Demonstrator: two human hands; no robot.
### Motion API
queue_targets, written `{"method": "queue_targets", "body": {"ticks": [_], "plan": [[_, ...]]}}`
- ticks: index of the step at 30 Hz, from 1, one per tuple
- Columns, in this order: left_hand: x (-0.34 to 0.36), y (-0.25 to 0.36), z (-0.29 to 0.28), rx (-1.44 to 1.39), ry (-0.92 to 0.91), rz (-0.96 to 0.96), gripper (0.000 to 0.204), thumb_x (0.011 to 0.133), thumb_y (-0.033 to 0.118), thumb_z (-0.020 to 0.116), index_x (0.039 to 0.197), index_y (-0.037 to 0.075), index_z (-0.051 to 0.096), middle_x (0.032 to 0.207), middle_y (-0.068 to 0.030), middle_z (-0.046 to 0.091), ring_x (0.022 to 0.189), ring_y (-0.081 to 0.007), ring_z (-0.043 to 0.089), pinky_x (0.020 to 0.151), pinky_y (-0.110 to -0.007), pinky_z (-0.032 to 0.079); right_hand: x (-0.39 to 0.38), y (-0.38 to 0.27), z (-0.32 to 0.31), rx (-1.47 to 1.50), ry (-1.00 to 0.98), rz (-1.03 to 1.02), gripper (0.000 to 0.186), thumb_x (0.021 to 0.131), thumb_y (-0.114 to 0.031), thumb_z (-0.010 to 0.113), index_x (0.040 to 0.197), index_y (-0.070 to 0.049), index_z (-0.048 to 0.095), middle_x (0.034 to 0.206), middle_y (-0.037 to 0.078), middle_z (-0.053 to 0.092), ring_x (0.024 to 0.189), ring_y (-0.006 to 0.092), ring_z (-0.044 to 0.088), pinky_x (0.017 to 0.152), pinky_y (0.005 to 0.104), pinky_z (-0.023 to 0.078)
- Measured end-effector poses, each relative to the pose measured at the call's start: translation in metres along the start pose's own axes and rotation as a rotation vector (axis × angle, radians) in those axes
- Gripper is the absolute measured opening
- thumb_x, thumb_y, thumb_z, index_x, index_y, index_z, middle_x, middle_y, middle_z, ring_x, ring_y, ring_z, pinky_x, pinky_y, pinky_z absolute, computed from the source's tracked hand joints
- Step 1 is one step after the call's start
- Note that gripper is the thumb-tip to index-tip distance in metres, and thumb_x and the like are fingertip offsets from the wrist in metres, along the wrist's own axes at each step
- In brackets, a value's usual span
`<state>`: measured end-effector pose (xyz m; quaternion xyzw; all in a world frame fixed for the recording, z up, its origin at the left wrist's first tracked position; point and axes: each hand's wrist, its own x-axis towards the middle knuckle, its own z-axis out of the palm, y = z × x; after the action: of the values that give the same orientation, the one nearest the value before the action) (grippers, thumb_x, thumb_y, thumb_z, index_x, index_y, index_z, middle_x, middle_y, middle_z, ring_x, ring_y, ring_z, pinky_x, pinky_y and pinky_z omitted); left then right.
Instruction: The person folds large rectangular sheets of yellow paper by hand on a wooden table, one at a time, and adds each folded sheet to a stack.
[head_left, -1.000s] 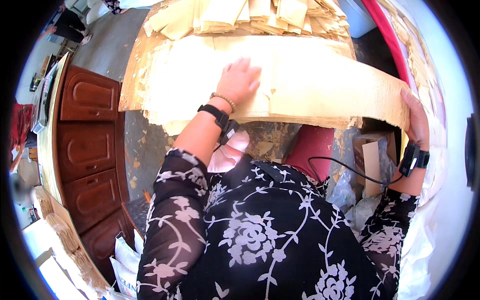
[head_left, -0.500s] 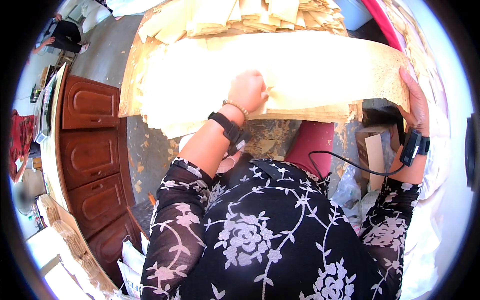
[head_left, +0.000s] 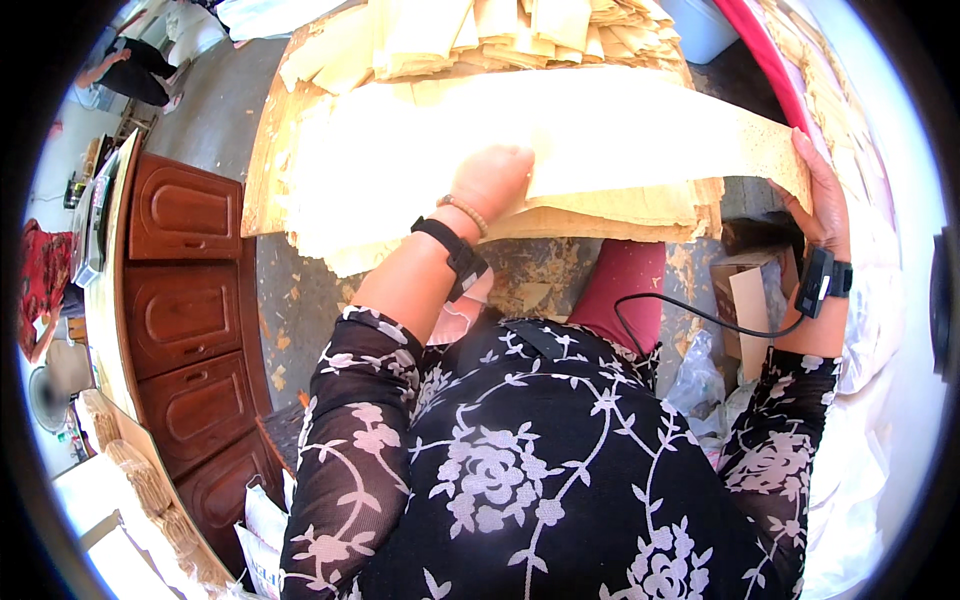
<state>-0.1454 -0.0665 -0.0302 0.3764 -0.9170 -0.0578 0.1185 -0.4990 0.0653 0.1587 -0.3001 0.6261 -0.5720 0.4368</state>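
Observation:
My left hand (head_left: 492, 178) rests closed on the middle of a long, pale tan sheet (head_left: 720, 140), its fingertips curled at the sheet and washed out by glare. My right hand (head_left: 820, 195) grips the sheet's right end, which hangs past the stack, with fingers along the end. Beneath lies a thick stack of similar sheets (head_left: 620, 225) with ragged front edges, on a wooden board (head_left: 262, 200). Behind it, a heap of tan pieces (head_left: 480, 30) covers the back of the surface.
Wooden cabinets (head_left: 190, 310) line the left. A blue tub (head_left: 705, 25) and red strip (head_left: 765, 60) are at back right. Cardboard box (head_left: 745, 320) and plastic bags (head_left: 690, 380) sit below right. Co-workers (head_left: 135, 75) (head_left: 45, 280) are at far left.
My left hand went from fingers spread on the sheet to closed, moving lower and slightly right. My right hand shifted up and slightly left with the sheet's end, after first moving up.

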Motion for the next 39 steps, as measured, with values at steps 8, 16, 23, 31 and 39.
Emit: {"method": "queue_targets", "body": {"ticks": [8, 16, 23, 31, 39], "plan": [[-0.016, -0.005, 0.032, -0.153, 0.289, -0.055, 0.009, 0.082, 0.021, 0.062, 0.086, 0.012, 0.062, 0.091, -0.0066, 0.064, 0.089, -0.0273, 0.061, 0.073, -0.041, 0.052, 0.005, -0.004, -0.016, -0.071, 0.075, 0.039, 0.038, 0.089, -0.032, 0.069, 0.118, -0.008, 0.062, 0.108, 0.003, 0.070, 0.097, 0.0124, 0.067, 0.077, 0.0290, 0.056], [-0.011, -0.011, 0.048, -0.076, 0.441, 0.129, 0.020, 0.084, 0.017, 0.060, 0.103, 0.011, 0.065, 0.107, -0.0087, 0.063, 0.093, -0.0282, 0.059, 0.077, -0.040, 0.051, 0.018, -0.021, -0.028, -0.162, 0.035, -0.013, 0.041, 0.087, -0.030, 0.070, 0.117, -0.003, 0.063, 0.105, 0.006, 0.070, 0.089, 0.0120, 0.067, 0.079, 0.0252, 0.053], [0.018, 0.002, 0.025, -0.087, 0.176, -0.057, 0.032, 0.091, 0.014, 0.047, 0.120, 0.009, 0.057, 0.129, -0.0099, 0.057, 0.099, -0.0309, 0.060, 0.085, -0.042, 0.052, -0.092, -0.052, 0.057, -0.381, -0.009, -0.108, 0.040, 0.089, -0.026, 0.067, 0.112, 0.007, 0.062, 0.098, 0.014, 0.071, 0.079, 0.0151, 0.070, 0.076, 0.0238, 0.055], [0.057, -0.007, 0.015, -0.139, -0.055, -0.240, 0.035, 0.094, 0.012, 0.038, 0.126, 0.008, 0.051, 0.136, -0.0134, 0.050, 0.097, -0.0345, 0.066, 0.084, -0.046, 0.054, -0.152, 0.010, 0.058, -0.678, 0.020, -0.203, 0.020, 0.090, -0.014, 0.065, 0.099, 0.004, 0.068, 0.087, 0.003, 0.068, 0.076, 0.0079, 0.059, 0.069, 0.0227, 0.045], [0.080, -0.009, 0.017, -0.147, -0.142, -0.332, 0.031, 0.094, 0.014, 0.040, 0.123, 0.008, 0.050, 0.128, -0.0154, 0.050, 0.095, -0.0359, 0.066, 0.080, -0.047, 0.055, -0.136, 0.035, 0.029, -0.128, 0.211, -0.068, 0.026, 0.091, -0.019, 0.063, 0.105, 0.003, 0.067, 0.098, 0.008, 0.070, 0.084, 0.0133, 0.066, 0.080, 0.0247, 0.049]]}}
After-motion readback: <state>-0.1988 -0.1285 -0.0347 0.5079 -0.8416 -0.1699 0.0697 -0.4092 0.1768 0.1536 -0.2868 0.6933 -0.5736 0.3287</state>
